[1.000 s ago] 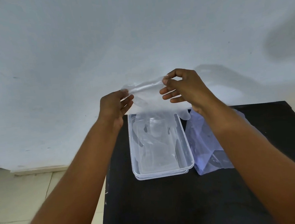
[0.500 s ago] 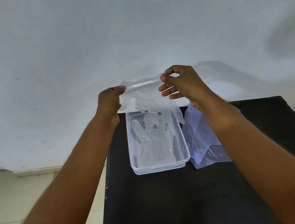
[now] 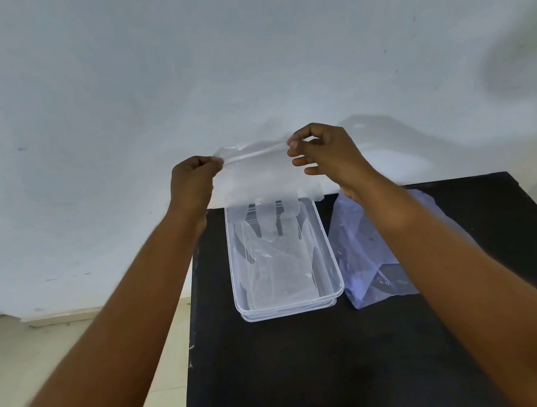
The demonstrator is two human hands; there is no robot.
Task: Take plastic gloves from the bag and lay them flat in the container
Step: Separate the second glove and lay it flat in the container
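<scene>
You hold a clear plastic glove point(image 3: 260, 175) up by its cuff with both hands, above the far end of the container point(image 3: 331, 262). Your left hand point(image 3: 192, 180) is closed, with the left corner of the cuff pinched at its fingertips; your right hand point(image 3: 324, 154) pinches the right corner between thumb and forefinger, the other fingers curled loosely below. Between the two hands the cuff edge is pulled into a fairly straight line, tilted a little — higher on the right. The glove hangs down from there, fingers pointing downward, and the fingertips reach to about the container's far rim; whether they touch it, you cannot tell from here.

The container is clear, rectangular and open-topped, standing on the black table point(image 3: 308, 378) near its left edge. Inside it lie more clear gloves point(image 3: 275, 261), spread fairly flat along the bottom. Just beside the container on its right lies the bag point(image 3: 363, 260) — thin, pale bluish plastic, crumpled, partly hidden under your right forearm. Behind the table stands a plain pale wall point(image 3: 248, 59), and a light tiled floor point(image 3: 62, 344) shows at the lower left.
</scene>
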